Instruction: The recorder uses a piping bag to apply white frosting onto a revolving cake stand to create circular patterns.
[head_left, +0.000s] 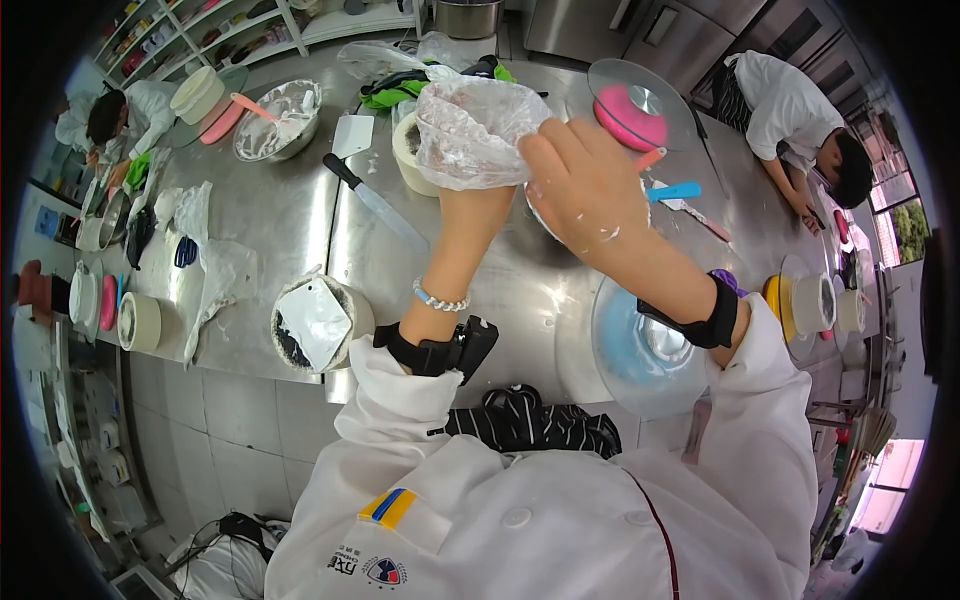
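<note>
A clear plastic piping bag (480, 135), smeared with white cream, is spread over my left hand (480, 150), whose fingers are hidden inside it. My right hand (581, 180) pinches the bag's right rim, with flecks of cream on its wrist. Beneath my right hand a bowl is mostly covered, and a blue-handled spatula (675, 192) sticks out beside it. Left of my hands lie a long knife with a black handle (375, 201) and a white scraper (352, 135). A round cream-coloured cake form (414, 161) stands partly behind the bag.
A similar round form (360, 315) with a white scraper on top stands near the steel table's (262, 300) front edge. A glass turntable with a blue base (622, 360) is at right, another with a pink base (630, 124) behind. A creamy metal bowl (300, 142) stands back left. Co-workers bend at both sides.
</note>
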